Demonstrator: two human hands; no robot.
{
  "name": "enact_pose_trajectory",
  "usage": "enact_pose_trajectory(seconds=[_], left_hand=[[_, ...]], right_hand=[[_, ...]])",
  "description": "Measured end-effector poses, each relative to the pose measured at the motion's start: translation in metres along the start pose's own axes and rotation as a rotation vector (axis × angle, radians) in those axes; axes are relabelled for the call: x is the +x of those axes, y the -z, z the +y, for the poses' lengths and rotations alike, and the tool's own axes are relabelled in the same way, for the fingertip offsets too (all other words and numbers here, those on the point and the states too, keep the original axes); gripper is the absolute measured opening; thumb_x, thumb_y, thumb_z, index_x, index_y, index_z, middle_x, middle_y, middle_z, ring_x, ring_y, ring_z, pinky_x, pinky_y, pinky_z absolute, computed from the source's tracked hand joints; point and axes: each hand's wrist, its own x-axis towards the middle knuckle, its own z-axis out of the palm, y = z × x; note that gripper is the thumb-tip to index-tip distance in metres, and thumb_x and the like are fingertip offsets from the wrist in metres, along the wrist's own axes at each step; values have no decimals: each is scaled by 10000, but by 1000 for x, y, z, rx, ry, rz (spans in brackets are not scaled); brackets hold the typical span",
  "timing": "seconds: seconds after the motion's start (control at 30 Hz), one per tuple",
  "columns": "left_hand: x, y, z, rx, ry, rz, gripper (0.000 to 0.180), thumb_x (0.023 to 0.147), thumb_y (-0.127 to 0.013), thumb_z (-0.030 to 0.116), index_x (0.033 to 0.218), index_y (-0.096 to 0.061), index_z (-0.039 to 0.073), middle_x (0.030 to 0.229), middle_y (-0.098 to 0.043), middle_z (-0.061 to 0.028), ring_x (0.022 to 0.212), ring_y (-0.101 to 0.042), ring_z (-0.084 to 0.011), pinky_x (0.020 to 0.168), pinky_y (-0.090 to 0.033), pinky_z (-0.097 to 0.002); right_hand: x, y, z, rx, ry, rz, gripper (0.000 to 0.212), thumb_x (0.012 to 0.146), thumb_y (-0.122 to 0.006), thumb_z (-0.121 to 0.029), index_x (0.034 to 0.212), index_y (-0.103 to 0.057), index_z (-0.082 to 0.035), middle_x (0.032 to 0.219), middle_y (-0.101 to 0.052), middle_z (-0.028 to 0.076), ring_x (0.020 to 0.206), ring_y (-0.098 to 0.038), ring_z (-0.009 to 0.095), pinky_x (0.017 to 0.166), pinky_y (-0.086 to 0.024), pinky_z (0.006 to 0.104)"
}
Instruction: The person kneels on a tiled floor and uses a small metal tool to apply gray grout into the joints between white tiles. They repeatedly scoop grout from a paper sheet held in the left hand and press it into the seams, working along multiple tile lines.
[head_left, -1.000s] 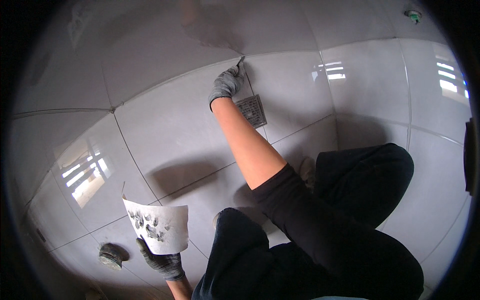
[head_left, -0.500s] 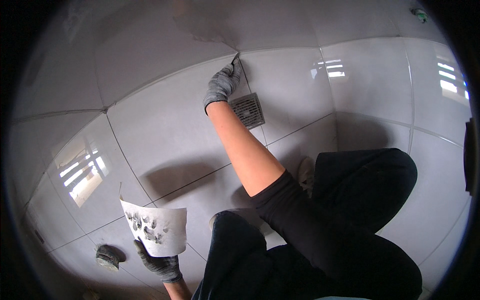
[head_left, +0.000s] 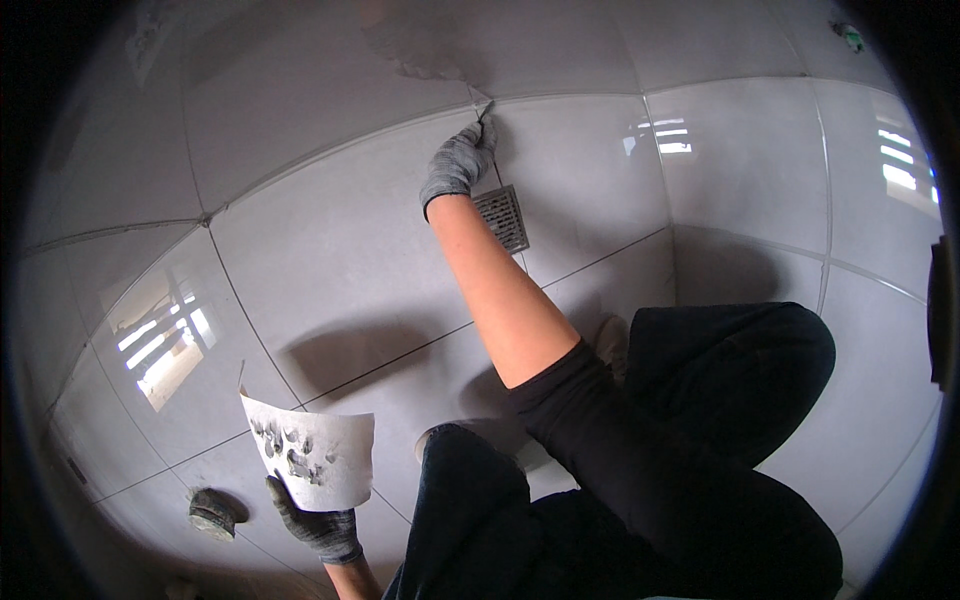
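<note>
From my feed the gloved right hand (head_left: 458,165) is pinched shut on a thin, stiff-looking scraper tool (head_left: 486,110) in the tile joint just above the floor drain (head_left: 502,217), while the left hand (head_left: 318,528) is closed on a floppy, light card (head_left: 312,458), bottom edge.

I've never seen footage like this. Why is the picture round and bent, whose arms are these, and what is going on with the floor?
There is no machine here: a person wears a wide-angle camera on the head, looking down, so straight tile lines bend near the rim. The dark shapes at the bottom are the person's own legs. The right hand, in a grey glove, reaches forward and holds a small thin tool against the joint between the glossy grey floor tiles, just beyond a square metal drain grate. The left hand, also gloved, holds a white card with dabs of grey paste on it. A small round lump lies on the floor beside that hand; what it is cannot be told.
</note>
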Motion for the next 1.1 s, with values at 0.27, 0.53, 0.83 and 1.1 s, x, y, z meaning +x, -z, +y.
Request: enact_pose_trajectory(seconds=[0.27, 0.53, 0.83, 1.1], left_hand=[[-3, -3, -1, -12, 10, -7, 571, 894, -462, 457, 1348, -382, 118, 1345, -437, -90, 1213, -419, -294, 1014, -331, -503], [-2, 0, 0, -44, 17, 16, 558, 905, -440, 454, 1351, -381, 123, 1359, -428, -81, 1224, -415, -291, 1022, -321, -510], [-1, 3, 0, -83, 14, -11, 549, 925, -426, 415, 1358, -364, 83, 1378, -396, -119, 1238, -388, -316, 1047, -270, -501], [2, 4, 1, -58, 7, 66, 554, 912, -421, 449, 1358, -372, 123, 1370, -414, -82, 1238, -401, -297, 1023, -318, -510]], right_hand=[[6, 11, -11, -85, -62, -44, 287, 901, -458, -87, 1153, -549, 17, 1117, -610, 130, 993, -565, 190, 897, -408, 268], [-7, 7, -11, -74, 3, -7, 275, 881, -470, -53, 1129, -563, 22, 1122, -607, 136, 1007, -563, 202, 915, -403, 269], [-13, -7, -5, 57, -31, 21, 315, 880, -447, -41, 1182, -505, 27, 1121, -582, 97, 973, -540, 188, 898, -404, 258], [-15, -13, 4, 362, -177, 67, 228, 923, -453, -92, 1103, -541, 17, 951, -544, 2, 807, -477, 83, 697, -406, 174]])
